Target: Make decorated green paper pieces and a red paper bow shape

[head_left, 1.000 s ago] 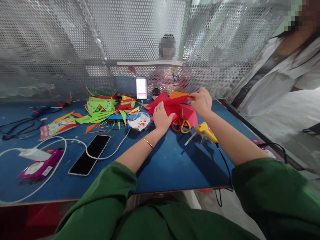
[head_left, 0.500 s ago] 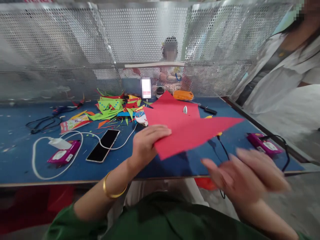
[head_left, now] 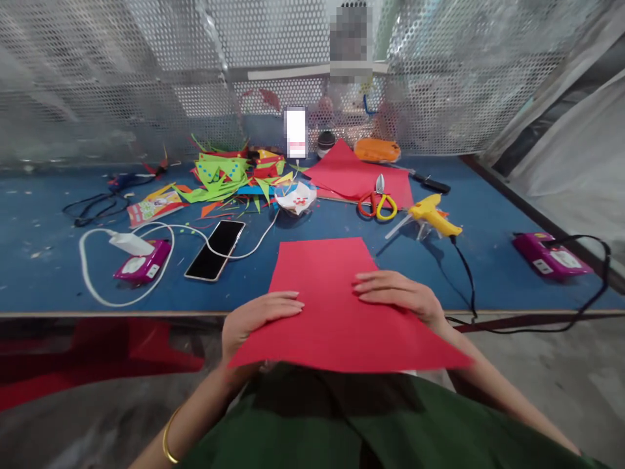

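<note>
Left hand (head_left: 258,319): fingers together on top of the sheet's left margin, pinching it; thumb out of sight.
Sheet (head_left: 322,293): red, one, spanning both hands above the near edge of the counter (head_left: 312,228); near side bowed. Risk: a crease, should the grips pull unevenly or the unsupported side sag.
Right hand (head_left: 398,293): fingers close together over the right margin, pinching likewise; thumb hidden.
Cable (head_left: 239,256): white, looped across the phone (head_left: 209,266). Risk: phone dragged, if a forearm snags the loop.
Bowl (head_left: 296,197): loose bits inside. Risk: spillage, from a forward sweep of the sheet.
Scissors (head_left: 379,186): lying on red paper (head_left: 361,172). Risk: that paper scratched or snagged, if pulled from beneath.
Glue gun (head_left: 432,215): heat not discernible. Risk: scorched or gummed sheet, if hot and brushed.
</note>
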The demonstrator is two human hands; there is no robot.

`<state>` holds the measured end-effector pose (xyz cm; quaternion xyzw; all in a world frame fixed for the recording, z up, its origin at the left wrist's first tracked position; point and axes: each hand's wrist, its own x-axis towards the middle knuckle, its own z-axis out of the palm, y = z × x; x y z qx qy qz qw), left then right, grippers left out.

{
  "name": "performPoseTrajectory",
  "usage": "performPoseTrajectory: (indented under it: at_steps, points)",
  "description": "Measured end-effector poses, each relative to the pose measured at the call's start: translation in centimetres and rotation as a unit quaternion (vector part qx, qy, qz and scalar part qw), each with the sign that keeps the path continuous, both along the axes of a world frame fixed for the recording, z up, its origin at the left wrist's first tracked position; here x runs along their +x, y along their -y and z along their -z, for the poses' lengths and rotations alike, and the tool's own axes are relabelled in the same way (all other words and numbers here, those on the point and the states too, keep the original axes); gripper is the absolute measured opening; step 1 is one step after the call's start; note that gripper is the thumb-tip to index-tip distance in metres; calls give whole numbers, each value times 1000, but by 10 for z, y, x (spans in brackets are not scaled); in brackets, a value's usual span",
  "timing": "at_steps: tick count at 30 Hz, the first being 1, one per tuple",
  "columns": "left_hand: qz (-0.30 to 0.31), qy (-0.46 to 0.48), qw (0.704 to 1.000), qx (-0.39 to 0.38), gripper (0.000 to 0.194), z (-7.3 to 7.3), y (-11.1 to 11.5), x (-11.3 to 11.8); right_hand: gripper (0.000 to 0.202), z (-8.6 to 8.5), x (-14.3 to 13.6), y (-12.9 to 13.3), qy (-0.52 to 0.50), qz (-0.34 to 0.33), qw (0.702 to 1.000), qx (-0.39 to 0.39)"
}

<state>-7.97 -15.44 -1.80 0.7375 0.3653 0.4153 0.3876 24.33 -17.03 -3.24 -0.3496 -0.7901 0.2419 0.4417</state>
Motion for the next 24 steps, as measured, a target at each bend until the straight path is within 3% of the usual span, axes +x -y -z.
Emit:
performPoseTrajectory:
  at_steps: [3, 7, 10, 14, 17, 21, 24]
  points:
    - [-56, -51, 997, -8, 27, 2, 7, -1, 33, 4, -4, 2, 14, -16, 996, -85]
    - [-173, -103, 975, -89, 19, 3, 2, 7, 14, 11, -15, 9, -27, 132, 974, -179]
    - [-239, -134, 952, -135, 27, 3, -11, 18, 19, 11, -23, 10, -71, 217, 945, -232]
    - [-227, -138, 954, -139, 33, 1, -31, 25, 24, 8, -29, 3, -51, 300, 923, -238]
    - [-186, -148, 963, -128, 31, -3, -40, 22, 27, 7, -28, -2, -11, 341, 912, -228]
    - [-129, -176, 967, -130, 19, -5, -41, 15, 25, 9, -25, 0, 26, 365, 903, -224]
    - [-149, -209, 957, -136, 24, -4, -39, 13, 22, 11, -24, 6, 61, 387, 895, -212]
